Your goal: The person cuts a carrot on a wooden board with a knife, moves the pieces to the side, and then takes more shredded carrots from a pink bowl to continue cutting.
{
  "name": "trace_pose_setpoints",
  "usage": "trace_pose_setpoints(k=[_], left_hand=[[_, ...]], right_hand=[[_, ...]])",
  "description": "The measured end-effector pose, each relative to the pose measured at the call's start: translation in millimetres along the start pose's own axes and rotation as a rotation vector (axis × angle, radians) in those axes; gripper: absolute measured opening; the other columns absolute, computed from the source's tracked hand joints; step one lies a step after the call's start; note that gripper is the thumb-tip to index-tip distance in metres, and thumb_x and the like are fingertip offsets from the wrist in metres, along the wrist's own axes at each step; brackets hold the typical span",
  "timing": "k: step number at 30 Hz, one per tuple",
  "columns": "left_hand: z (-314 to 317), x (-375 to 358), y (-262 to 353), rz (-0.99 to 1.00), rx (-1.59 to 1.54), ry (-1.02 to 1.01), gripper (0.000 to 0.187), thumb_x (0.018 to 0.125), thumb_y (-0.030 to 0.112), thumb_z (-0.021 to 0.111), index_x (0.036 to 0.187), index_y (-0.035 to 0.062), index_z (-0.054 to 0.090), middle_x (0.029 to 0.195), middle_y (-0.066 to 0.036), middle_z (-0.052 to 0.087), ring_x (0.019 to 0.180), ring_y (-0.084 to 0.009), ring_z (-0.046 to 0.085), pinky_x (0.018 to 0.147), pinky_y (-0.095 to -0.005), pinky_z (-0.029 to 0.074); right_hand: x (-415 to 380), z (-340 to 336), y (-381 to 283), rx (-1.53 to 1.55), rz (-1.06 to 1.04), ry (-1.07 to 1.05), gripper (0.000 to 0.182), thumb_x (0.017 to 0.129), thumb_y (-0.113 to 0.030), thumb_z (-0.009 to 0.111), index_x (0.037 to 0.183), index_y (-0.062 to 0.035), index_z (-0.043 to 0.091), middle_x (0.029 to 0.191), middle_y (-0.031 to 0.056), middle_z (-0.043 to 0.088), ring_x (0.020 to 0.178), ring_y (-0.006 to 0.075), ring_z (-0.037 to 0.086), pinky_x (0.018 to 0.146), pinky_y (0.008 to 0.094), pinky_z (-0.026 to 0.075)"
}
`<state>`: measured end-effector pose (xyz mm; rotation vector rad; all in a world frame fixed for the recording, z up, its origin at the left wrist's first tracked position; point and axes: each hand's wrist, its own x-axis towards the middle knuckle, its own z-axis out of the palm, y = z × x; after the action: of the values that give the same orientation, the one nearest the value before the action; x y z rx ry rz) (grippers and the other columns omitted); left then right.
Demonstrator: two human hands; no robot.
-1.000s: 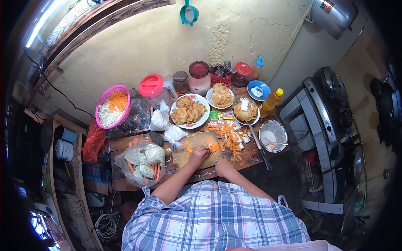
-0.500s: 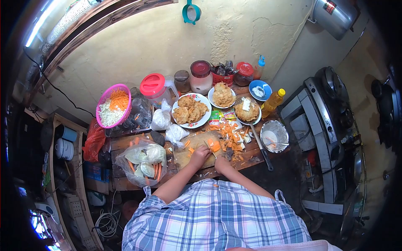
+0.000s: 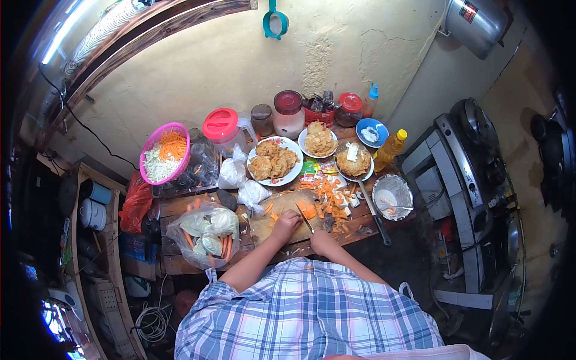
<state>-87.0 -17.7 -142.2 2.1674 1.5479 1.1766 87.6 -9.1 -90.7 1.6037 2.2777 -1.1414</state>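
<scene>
My right hand (image 3: pixel 322 241) is closed around the handle of a knife (image 3: pixel 306 219), whose blade points up and left over the wooden cutting board (image 3: pixel 261 229). Just left of the blade, my left hand (image 3: pixel 288 222) has its fingers bent and closed on a carrot, mostly hidden under them. Orange carrot slices (image 3: pixel 308 210) lie against the blade's right side. A heap of carrot peelings and scraps (image 3: pixel 329 193) spreads beyond the board's right end. To the left of my forearm sits a clear plastic bag (image 3: pixel 204 234) of cabbage and carrots.
Fritters fill a floral plate (image 3: pixel 292 176) and a second plate (image 3: pixel 304 148). A ladle (image 3: pixel 378 218) juts over the table's right edge near a metal bowl (image 3: pixel 408 198). A pink basket (image 3: pixel 182 165) holds shredded vegetables. A yellow oil bottle (image 3: pixel 390 150) and a stove (image 3: pixel 459 162) are right.
The knife has tilted, its handle now more visible above my right hand, which has shifted slightly right. My left hand has stayed nearly in place. The whole view has shifted a little.
</scene>
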Motion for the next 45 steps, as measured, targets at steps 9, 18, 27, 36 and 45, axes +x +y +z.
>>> trace_pose_setpoints(k=[9,18,27,36,45], left_hand=[[3.9,-3.3,-2.4,-0.018,-0.001,0.014,0.009,0.073,0.007,0.069,0.078,0.0004,0.065,0.082,-0.010,0.063,0.079,-0.0261,0.060,0.071,-0.0341,0.051],[3.8,-2.2,-2.3,-0.001,0.006,0.029,0.011,0.069,0.004,0.070,0.078,-0.0003,0.065,0.081,-0.011,0.064,0.078,-0.0265,0.061,0.070,-0.0344,0.051],[4.8,-3.3,1.1,-0.007,0.018,0.036,0.011,0.070,0.004,0.070,0.079,-0.0004,0.065,0.081,-0.011,0.063,0.078,-0.0263,0.061,0.070,-0.0344,0.051],[0.6,3.5,4.8,0.002,0.044,0.019,0.011,0.070,0.004,0.071,0.079,-0.0010,0.065,0.081,-0.011,0.064,0.077,-0.0268,0.061,0.069,-0.0346,0.051],[-0.3,2.2,4.2,-0.021,0.024,-0.004,0.009,0.075,0.007,0.067,0.078,-0.0001,0.064,0.083,-0.011,0.063,0.080,-0.0262,0.060,0.071,-0.0343,0.050]], right_hand=[[-9.9,-8.7,-8.0,-0.030,-0.018,0.015,0.034,0.092,-0.024,0.048,0.102,0.0081,0.052,0.092,0.0319,0.062,0.091,0.0460,0.061,0.081,0.0509,0.048],[6.6,-2.1,-0.3,-0.036,-0.038,0.003,0.034,0.090,-0.023,0.046,0.096,0.0086,0.058,0.094,0.0323,0.062,0.092,0.0460,0.060,0.082,0.0502,0.048],[28.5,9.7,12.5,-0.098,-0.080,-0.155,0.036,0.091,-0.023,0.044,0.096,0.0094,0.059,0.095,0.0323,0.061,0.090,0.0457,0.061,0.082,0.0495,0.048],[17.2,5.4,14.1,0.112,-0.012,-0.070,0.035,0.093,-0.024,0.043,0.100,0.0095,0.053,0.084,0.0319,0.062,0.083,0.0451,0.062,0.077,0.0505,0.049],[7.0,-9.5,1.1,0.060,-0.087,0.068,0.035,0.092,-0.025,0.045,0.096,0.0083,0.054,0.084,0.0325,0.061,0.084,0.0469,0.061,0.078,0.0515,0.047]])
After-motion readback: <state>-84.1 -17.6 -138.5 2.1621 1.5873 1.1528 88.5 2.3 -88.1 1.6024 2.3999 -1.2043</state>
